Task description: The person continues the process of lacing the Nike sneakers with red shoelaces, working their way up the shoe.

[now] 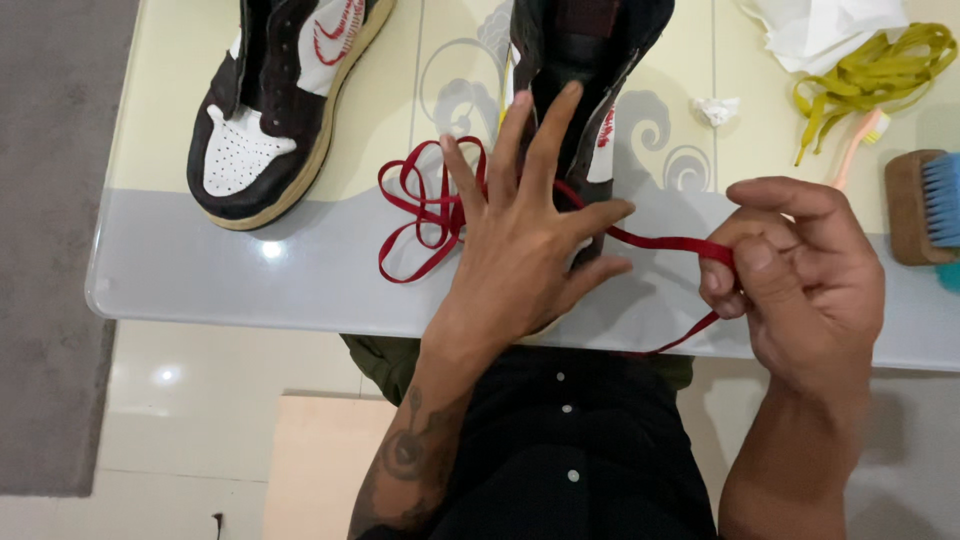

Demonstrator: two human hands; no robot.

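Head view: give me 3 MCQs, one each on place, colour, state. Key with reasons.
1. Where does the brush lie?
A. at the table's right edge
B. inside the left shoe
C. on the floor

2. What colour is the lace that the right hand pinches?
A. yellow
B. red
C. white

3. How is the left hand?
A. fisted round a lace
B. holding the brush
C. open, fingers spread on the shoe

Key: 1 A, the brush sits at the table's right edge. 2 B, the right hand pinches the red lace; the yellow lace lies apart. 3 C, the left hand lies flat on the near shoe.
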